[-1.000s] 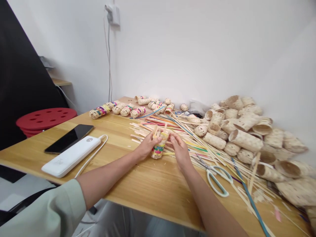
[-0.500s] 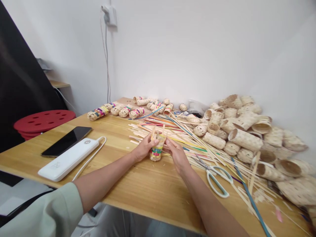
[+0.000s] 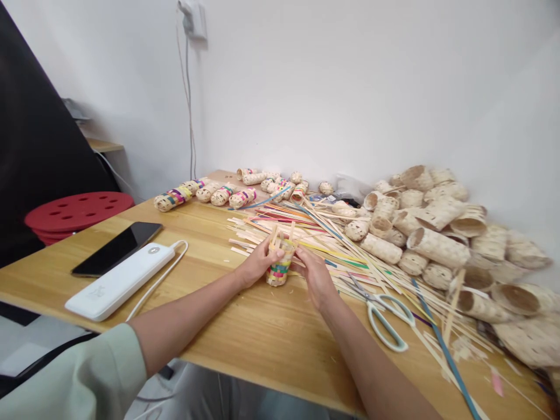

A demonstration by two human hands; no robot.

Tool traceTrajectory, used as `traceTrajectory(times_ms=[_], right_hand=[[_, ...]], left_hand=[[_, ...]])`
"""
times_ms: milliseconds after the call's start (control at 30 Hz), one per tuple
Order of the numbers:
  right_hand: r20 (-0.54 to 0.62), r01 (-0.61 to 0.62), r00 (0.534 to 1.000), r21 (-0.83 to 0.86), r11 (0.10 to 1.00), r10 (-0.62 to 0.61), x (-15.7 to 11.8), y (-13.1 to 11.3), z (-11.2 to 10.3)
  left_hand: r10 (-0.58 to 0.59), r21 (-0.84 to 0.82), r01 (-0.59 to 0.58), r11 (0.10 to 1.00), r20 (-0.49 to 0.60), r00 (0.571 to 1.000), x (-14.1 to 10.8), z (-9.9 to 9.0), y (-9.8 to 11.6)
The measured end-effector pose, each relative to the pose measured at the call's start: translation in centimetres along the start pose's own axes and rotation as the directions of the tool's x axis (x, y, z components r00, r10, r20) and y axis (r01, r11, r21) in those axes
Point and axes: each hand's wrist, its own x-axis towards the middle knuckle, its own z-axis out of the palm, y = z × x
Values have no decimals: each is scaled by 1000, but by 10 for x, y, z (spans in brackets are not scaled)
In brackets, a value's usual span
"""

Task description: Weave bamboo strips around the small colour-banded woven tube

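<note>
A small woven bamboo basket (image 3: pixel 279 271) with pink, green and yellow bands stands upright on the wooden table, loose strip ends poking up from its rim. My left hand (image 3: pixel 259 259) is closed around its left side, thumb on the front near the rim. On the other side, my right hand (image 3: pixel 311 269) pinches at the rim's right edge, where a strip end seems to lie between thumb and fingers. Its fingertips are partly hidden. Behind the basket spreads a heap of loose bamboo strips (image 3: pixel 301 224), some plain and some coloured.
Scissors (image 3: pixel 380 312) lie right of my right hand. A big pile of plain woven tubes (image 3: pixel 437 248) fills the table's right side. Finished-looking woven pieces (image 3: pixel 222 194) sit at the back. A phone (image 3: pixel 118 248) and a white power bank (image 3: pixel 120 283) with a cable lie left. A red stool (image 3: pixel 79 213) stands beyond.
Both hands stay on the basket with almost the same grip. The view has shifted slightly; the basket's rim appears tilted a little to the right.
</note>
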Motion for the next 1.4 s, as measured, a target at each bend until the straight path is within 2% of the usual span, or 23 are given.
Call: traceTrajectory(times_ms=[267, 500, 600, 733, 967, 1100, 1233, 1333, 1400], right_hand=[[-59, -36, 998, 41, 998, 39, 3, 8, -1], [-29, 15, 999, 65, 998, -13, 7, 13, -6], [-89, 21, 996, 17, 1000, -19, 9, 11, -15], [-123, 49, 990, -167, 985, -70, 11, 11, -21], [32, 178, 983, -400, 899, -181, 10, 17, -15], [107, 249, 968, -506, 826, -226, 6, 16, -14], [172, 335, 942, -565, 754, -290, 3, 15, -12], [198, 358, 933, -580, 732, -299, 0, 14, -11], [197, 342, 940, -589, 732, -280, -1, 13, -10]], left_hand=[[-14, -14, 14, 1000, -31, 999, -1, 3, 0], [-80, -213, 63, 975, -73, 994, 8, 4, 6], [-95, -295, 60, 954, -105, 990, 15, -1, 11], [-140, -403, 65, 913, -159, 977, 21, -5, 18], [-270, -531, 188, 826, -80, 959, 24, -6, 24], [-300, -581, 220, 783, -43, 953, 25, -11, 27], [-294, -607, 257, 752, 40, 955, 24, -12, 25], [-287, -598, 282, 750, 90, 954, 23, -10, 23], [-262, -548, 251, 798, 58, 963, 22, -7, 22]])
